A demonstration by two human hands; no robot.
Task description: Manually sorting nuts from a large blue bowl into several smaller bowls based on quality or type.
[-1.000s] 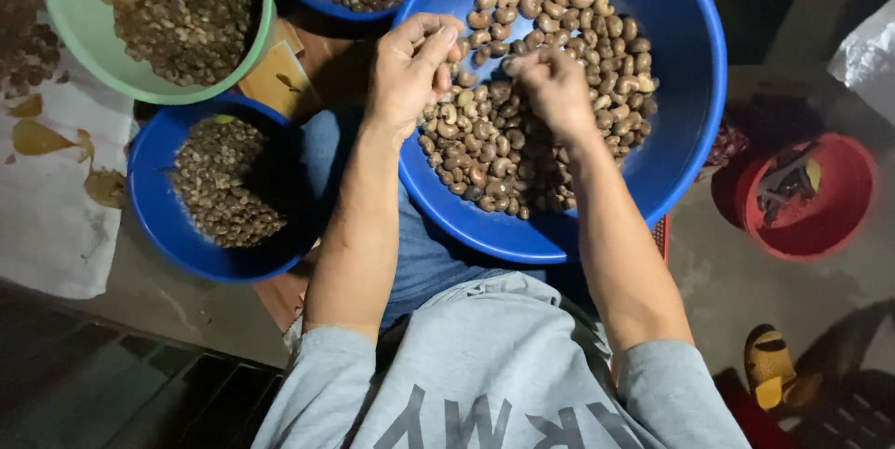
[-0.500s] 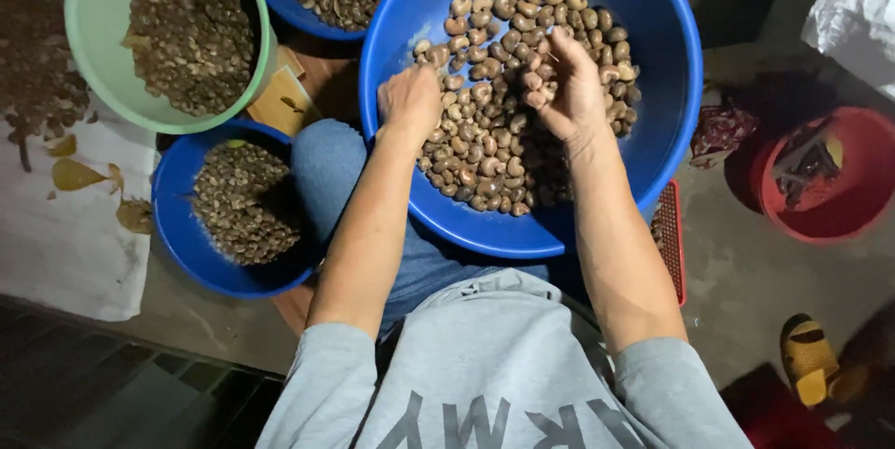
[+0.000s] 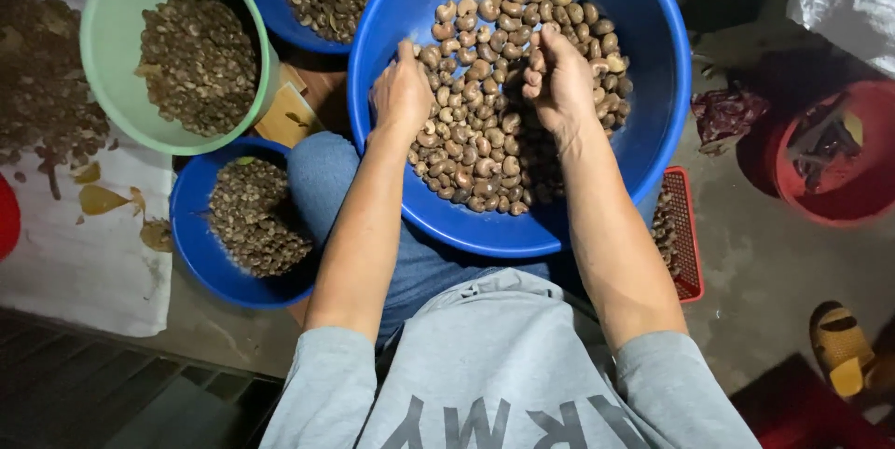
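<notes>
The right hand (image 3: 559, 85) is curled with its fingers pinched together on a few nuts (image 3: 485, 132), lifted just above the heap. The left hand (image 3: 401, 95) rests in a loose fist on the nuts at the heap's left edge; whether it holds any cannot be told. The nuts fill the big blue basin (image 3: 653, 85) on the person's lap. To the left stand a green bowl (image 3: 103, 48) and a smaller blue bowl (image 3: 191, 234), both holding darker bits. A red basket (image 3: 685, 244) peeks out beneath the basin.

Large blue basin (image 3: 653, 85): free wall at 3 o'clock. Green bowl (image 3: 103, 48) and small blue bowl (image 3: 191, 234) crowd 9 o'clock; red basket (image 3: 685, 234) blocks 5 o'clock.
</notes>
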